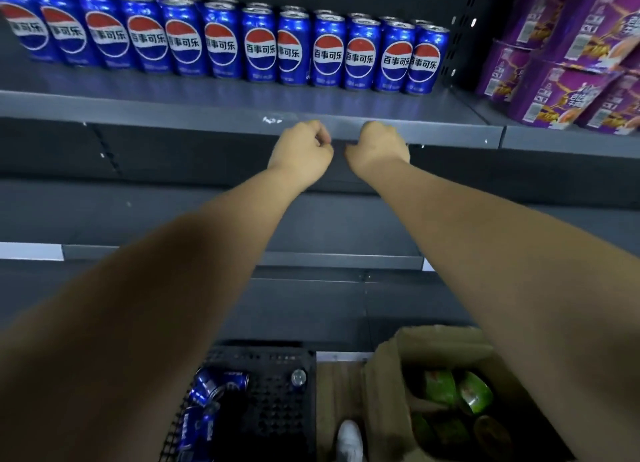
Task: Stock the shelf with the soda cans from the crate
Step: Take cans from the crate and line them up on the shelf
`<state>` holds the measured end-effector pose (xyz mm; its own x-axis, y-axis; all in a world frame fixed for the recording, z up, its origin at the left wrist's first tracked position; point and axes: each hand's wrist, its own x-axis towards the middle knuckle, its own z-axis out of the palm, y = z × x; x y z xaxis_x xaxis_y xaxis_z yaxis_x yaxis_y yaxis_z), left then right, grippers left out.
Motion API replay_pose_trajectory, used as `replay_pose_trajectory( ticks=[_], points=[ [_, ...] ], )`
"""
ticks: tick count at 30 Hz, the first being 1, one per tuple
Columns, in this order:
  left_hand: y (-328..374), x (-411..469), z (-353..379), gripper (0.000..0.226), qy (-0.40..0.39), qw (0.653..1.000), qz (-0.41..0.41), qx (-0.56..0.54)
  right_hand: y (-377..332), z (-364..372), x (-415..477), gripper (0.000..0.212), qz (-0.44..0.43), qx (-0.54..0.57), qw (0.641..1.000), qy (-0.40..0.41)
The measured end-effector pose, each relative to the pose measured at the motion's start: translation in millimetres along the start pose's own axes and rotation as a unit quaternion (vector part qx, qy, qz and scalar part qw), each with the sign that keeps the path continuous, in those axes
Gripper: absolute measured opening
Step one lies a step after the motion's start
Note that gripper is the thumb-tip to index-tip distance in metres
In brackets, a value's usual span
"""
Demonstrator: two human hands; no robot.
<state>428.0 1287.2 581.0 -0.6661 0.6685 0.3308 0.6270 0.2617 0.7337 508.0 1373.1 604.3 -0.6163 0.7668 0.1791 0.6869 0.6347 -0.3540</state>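
Grey metal shelf [138, 101] across upper frame carries a row of blue soda cans [221, 42], labels forward for display, front strip bare. Black perforated plastic crate [277, 392], bottom centre, holds spare blue cans [218, 382]. Left hand [301, 146] and right hand [377, 146], mid-frame by the shelf lip: fingers curled, empty, probably between loads.

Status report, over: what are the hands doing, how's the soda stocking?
Left hand, right hand curled, empty. Pepsi cans lined on shelf; more in crate. Nothing blocking.

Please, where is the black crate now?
In the head view the black crate sits at the bottom, left of centre, below the shelves, just left of the cardboard box, with blue cans inside.
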Motion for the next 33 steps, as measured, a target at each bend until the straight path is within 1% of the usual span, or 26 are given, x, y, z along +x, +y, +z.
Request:
replay_pose_trajectory(
  ticks=[3,6,10,13,16,18,19,21,22,24,25,27,31,33],
  points=[
    [-19,-21,-12,0.017,0.007,1.0,-0.021,0.02,-15,14,-22,0.027,-0.012,0.013,0.999,-0.029],
    [-39,-38,-20,0.02,0.002,0.998,-0.049,0.031,-27,32,-40,0.029,-0.022,0.023,0.997,-0.068],
    [-61,-55,-24,0.021,-0.003,0.994,-0.108,0.02,-38,61,-59,0.016,-0.044,0.033,0.987,-0.148],
    [-80,-67,-21,0.021,-0.006,0.985,-0.171,0.01,-44,91,-72,0.029,-0.049,0.031,0.976,-0.211],
    [-101,-82,-19,0.019,0.007,0.973,-0.229,-0.006,-48,115,-84,0.031,-0.057,0.03,0.966,-0.249],
    [-115,-91,-19,0.023,0.009,0.965,-0.26,0.005,-47,127,-91,0.031,-0.064,0.024,0.961,-0.269],
    [-122,-96,-20,0.023,0.008,0.961,-0.276,0.01,-47,130,-94,0.029,-0.071,0.021,0.958,-0.277],
    [-134,-103,-21,0.021,0.014,0.95,-0.312,-0.011,-47,136,-100,0.012,-0.082,0.01,0.953,-0.291],
    [-139,-106,-22,0.023,0.021,0.943,-0.33,-0.03,-48,138,-102,0.014,-0.085,-0.001,0.953,-0.289],
    [-146,-113,-27,0.03,0.03,0.935,-0.35,-0.051,-48,142,-106,0.028,-0.081,-0.023,0.954,-0.288],
    [-151,-115,-31,0.031,0.031,0.934,-0.351,-0.056,-49,144,-107,0.03,-0.079,-0.029,0.954,-0.288],
    [-161,-121,-41,0.031,0.033,0.932,-0.355,-0.061,-55,146,-110,0.03,-0.076,-0.043,0.953,-0.291],
    [-183,-134,-64,0.018,0.047,0.923,-0.371,-0.083,-75,152,-118,0.027,-0.067,-0.05,0.95,-0.301],
    [-193,-139,-79,0.018,0.043,0.923,-0.373,-0.086,-90,157,-125,0.023,-0.061,-0.05,0.948,-0.307]
  ],
)
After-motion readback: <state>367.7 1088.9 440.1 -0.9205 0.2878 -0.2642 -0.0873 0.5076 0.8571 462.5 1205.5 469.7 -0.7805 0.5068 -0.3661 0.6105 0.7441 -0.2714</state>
